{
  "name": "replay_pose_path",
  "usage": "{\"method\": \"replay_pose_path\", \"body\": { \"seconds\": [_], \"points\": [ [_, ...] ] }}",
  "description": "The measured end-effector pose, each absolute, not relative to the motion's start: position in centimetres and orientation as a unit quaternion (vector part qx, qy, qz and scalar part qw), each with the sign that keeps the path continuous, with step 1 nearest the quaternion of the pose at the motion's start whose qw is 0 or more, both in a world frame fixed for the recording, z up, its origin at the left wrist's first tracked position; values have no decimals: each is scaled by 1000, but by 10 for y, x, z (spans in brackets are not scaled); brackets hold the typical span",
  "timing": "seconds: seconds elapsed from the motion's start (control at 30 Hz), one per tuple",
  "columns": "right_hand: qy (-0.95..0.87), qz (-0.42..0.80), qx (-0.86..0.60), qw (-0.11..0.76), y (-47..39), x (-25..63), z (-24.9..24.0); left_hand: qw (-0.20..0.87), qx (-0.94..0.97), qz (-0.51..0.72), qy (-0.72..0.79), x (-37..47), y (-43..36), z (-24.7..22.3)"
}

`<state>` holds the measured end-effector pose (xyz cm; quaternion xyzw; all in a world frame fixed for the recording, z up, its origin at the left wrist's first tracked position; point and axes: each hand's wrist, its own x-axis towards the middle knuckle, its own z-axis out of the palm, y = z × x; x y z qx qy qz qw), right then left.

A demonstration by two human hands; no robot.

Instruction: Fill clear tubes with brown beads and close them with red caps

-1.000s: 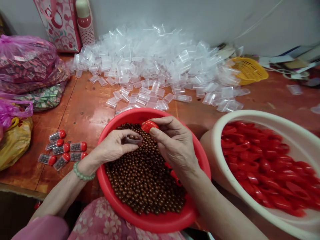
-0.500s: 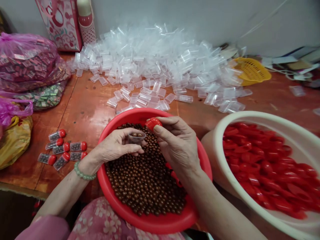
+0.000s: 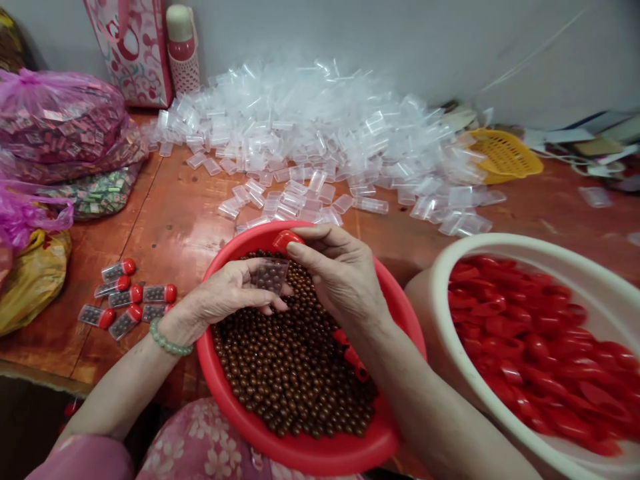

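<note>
Between the thumb and fingers of my left hand is a small clear plastic case with brown balls inside. My right hand pinches a shiny red cap just above the case, apart from it. Both hands are over a red basin holding many brown balls. A few red caps lie on the balls under my right wrist. Filled cases with red caps lie in a group on the table to the left.
A cream tub of red caps stands at the right. Behind the basin spreads a heap of clear cases, with a yellow basket beside it. Purple bags, a pink bag and a flask are at the left.
The clear case has tilted from showing its open mouth to showing its flat side. My right hand has moved slightly left and up with the red cap. The view shifted a little.
</note>
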<state>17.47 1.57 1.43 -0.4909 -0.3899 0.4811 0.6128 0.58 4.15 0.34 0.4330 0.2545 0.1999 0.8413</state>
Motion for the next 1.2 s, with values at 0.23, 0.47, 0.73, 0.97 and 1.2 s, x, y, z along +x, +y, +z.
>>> {"method": "replay_pose_path", "body": {
  "seconds": [0.23,0.47,0.73,0.97,1.2],
  "points": [
    [-427,471,-496,591,15,177,15,837,442,200,254,5,43,3],
    [-486,446,-535,527,15,174,21,822,465,185,271,6,44,1],
    [-515,415,-543,517,13,181,18,852,417,182,258,5,45,-2],
    [-505,407,-547,529,14,183,20,906,337,154,204,1,49,-2],
    [-465,444,-537,546,14,180,19,903,343,156,206,2,50,-1]
  ]
}}
